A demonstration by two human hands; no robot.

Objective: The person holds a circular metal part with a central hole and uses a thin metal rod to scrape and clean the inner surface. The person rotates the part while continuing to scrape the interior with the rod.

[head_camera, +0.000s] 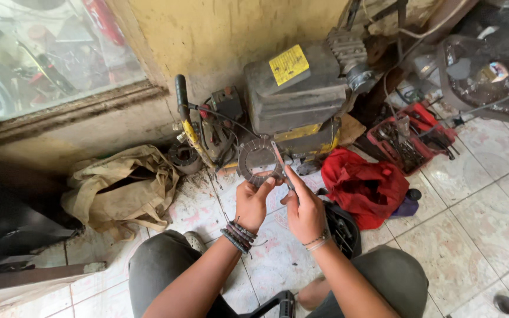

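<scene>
Pinching the lower rim of a toothed metal ring (pixel 258 161), the left hand (pixel 252 203) lifts it over the tiled floor (pixel 478 218); the right hand (pixel 303 209) nips a thin metal strip (pixel 280 162). Stiff, light, probably greasy: hold edges.

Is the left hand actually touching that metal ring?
Touching. The head view shows the left hand pinching the lower edge of the toothed metal ring between its fingertips, lifted in front of the grey machine.

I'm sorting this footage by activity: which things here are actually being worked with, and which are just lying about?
In hand:
- ring-shaped metal plate, in left hand
- thin metal strip, in right hand

Lying about:
- red cloth
- red tool tray
- tan bag
- grey machine
</scene>
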